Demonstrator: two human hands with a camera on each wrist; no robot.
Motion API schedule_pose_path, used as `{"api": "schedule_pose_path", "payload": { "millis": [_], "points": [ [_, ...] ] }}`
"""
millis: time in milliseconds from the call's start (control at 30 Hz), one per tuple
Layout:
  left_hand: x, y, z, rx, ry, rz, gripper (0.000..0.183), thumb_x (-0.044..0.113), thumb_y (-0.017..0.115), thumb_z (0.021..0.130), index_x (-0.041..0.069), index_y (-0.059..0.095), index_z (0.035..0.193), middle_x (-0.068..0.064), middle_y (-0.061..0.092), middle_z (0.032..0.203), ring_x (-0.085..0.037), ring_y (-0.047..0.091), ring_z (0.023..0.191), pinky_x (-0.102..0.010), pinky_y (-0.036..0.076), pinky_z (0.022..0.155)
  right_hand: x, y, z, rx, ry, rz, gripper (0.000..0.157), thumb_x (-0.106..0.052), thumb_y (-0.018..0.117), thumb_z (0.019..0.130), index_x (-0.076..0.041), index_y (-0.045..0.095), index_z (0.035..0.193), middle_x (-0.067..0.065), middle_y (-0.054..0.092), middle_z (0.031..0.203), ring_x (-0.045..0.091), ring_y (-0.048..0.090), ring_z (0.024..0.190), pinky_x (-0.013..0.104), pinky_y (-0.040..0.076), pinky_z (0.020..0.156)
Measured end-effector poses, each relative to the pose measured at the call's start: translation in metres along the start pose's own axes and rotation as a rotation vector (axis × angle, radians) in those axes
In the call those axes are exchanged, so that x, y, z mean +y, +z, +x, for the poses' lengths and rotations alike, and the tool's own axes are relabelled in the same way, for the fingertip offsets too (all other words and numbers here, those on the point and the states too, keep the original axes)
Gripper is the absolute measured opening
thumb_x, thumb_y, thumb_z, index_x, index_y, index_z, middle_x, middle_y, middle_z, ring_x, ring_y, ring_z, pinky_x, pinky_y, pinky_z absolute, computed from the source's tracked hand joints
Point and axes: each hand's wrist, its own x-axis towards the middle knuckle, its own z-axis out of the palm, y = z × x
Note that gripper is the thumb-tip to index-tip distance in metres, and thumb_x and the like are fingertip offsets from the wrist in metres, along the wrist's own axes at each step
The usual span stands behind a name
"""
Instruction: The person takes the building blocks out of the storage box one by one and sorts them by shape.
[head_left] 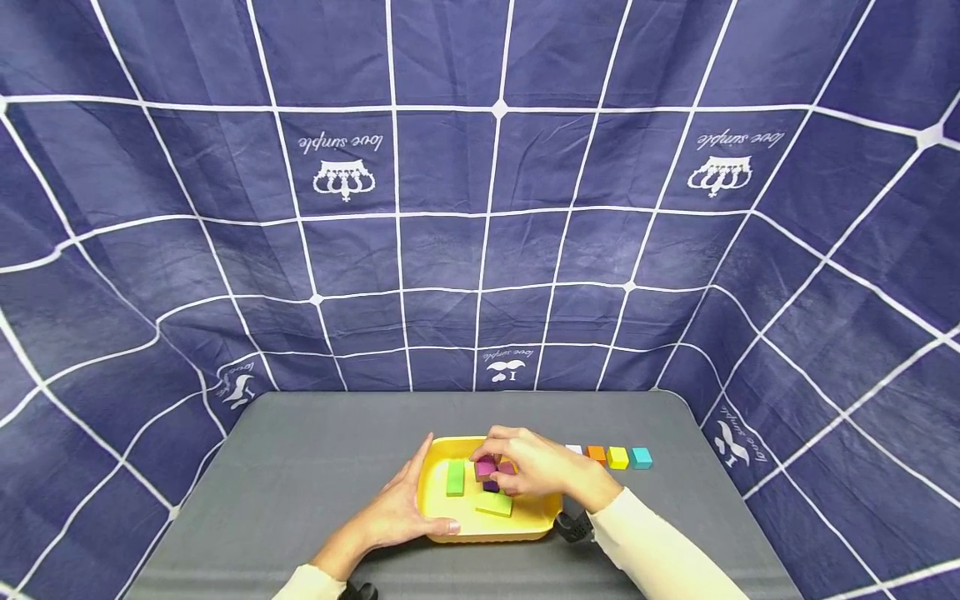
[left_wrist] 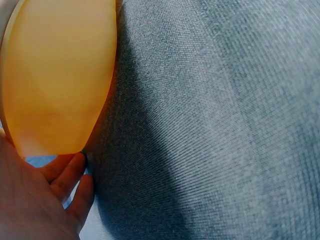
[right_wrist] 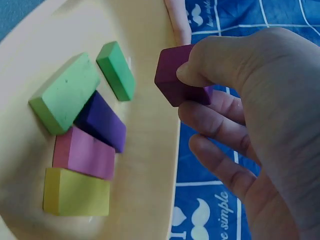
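Observation:
A yellow plastic tray (head_left: 525,532) sits on the grey table. My left hand (head_left: 397,508) grips its left end, the fingers along the outer wall and the thumb over the near rim; fingers (left_wrist: 70,175) show beyond the tray in the left wrist view. Over the tray, my right hand (head_left: 536,462) pinches a magenta cube (right_wrist: 172,75) between thumb and fingers. Inside lie a green block (right_wrist: 116,71), a light green block (right_wrist: 65,92), a dark purple block (right_wrist: 102,121), a pink block (right_wrist: 84,152) and a yellow block (right_wrist: 77,192). In the head view, my right hand hides the yellow block.
To the right of the tray, a row of cubes stands on the grey table (head_left: 322,450): white (head_left: 573,449), orange (head_left: 596,455), yellow (head_left: 617,458) and teal (head_left: 641,458). A blue cloth (head_left: 442,250) with white lines hangs behind and at both sides.

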Motion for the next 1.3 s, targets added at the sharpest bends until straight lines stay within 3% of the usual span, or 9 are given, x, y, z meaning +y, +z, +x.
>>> {"api": "schedule_pose_path", "payload": {
  "millis": [267,600,1033,1300],
  "points": [
    [0.0,0.001,0.001,0.001,0.009,-0.001,0.157,0.06,0.109,0.072,0.025,0.011,0.19,-0.027,0.051,0.177,-0.046,0.063,0.15,-0.073,0.052,0.121,0.006,-0.006,-0.011,0.02,0.04,-0.003,0.038,-0.007,0.082,0.103,-0.016,0.082,0.14,-0.001,0.075,0.121,0.015,0.076,0.107,0.025,0.064,0.102],
    [0.002,0.001,0.001,0.014,0.013,0.012,0.158,0.06,0.109,0.071,0.026,0.012,0.19,-0.026,0.053,0.176,-0.044,0.065,0.149,-0.072,0.053,0.121,0.017,-0.015,-0.027,0.05,0.079,-0.012,0.044,-0.003,0.081,0.099,-0.019,0.082,0.14,-0.004,0.077,0.123,0.008,0.075,0.111,0.03,0.065,0.105],
    [0.003,0.001,0.001,0.017,0.009,0.009,0.159,0.058,0.11,0.07,0.019,0.013,0.189,-0.024,0.056,0.173,-0.042,0.064,0.148,-0.069,0.054,0.12,0.03,-0.024,-0.046,0.075,0.115,-0.004,0.043,-0.002,0.081,0.099,-0.018,0.082,0.139,-0.003,0.077,0.122,0.015,0.075,0.106,0.029,0.065,0.097],
    [0.002,0.002,0.003,0.015,0.001,0.006,0.159,0.057,0.111,0.07,0.024,0.011,0.19,-0.024,0.053,0.177,-0.043,0.062,0.152,-0.07,0.052,0.122,0.038,-0.03,-0.057,0.099,0.131,-0.003,0.045,0.002,0.079,0.097,-0.017,0.082,0.138,-0.003,0.076,0.119,0.016,0.075,0.105,0.039,0.068,0.099]
  ]
}}
